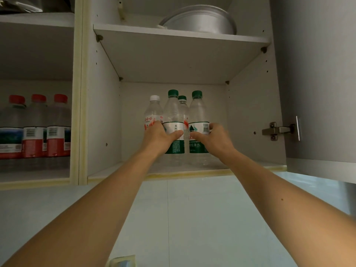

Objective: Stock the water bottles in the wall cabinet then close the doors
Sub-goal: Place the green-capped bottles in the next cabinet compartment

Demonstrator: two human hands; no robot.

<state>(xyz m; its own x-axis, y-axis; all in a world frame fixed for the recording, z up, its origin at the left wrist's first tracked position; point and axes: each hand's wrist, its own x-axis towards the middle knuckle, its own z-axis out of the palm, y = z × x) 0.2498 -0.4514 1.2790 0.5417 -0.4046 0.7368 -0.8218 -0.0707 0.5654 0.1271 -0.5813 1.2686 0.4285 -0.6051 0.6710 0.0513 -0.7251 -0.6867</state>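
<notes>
a: where r the bottles?
b: lower shelf of white wall cabinet point(104, 112). left hand point(159, 137) wrapped round clear green-capped plastic bottle point(173, 120), right hand point(215, 137) round its twin point(198, 116).
a: handling?
b: prob full, heavy-ish, slick, thin walls; grip at label. fingers hidden behind, rear bottles half covered.

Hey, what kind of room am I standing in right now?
Probably a home kitchen: an open white wall cabinet stocked with clear plastic water bottles, a round metal pan on its upper shelf, and a pale tiled wall beneath.
</notes>
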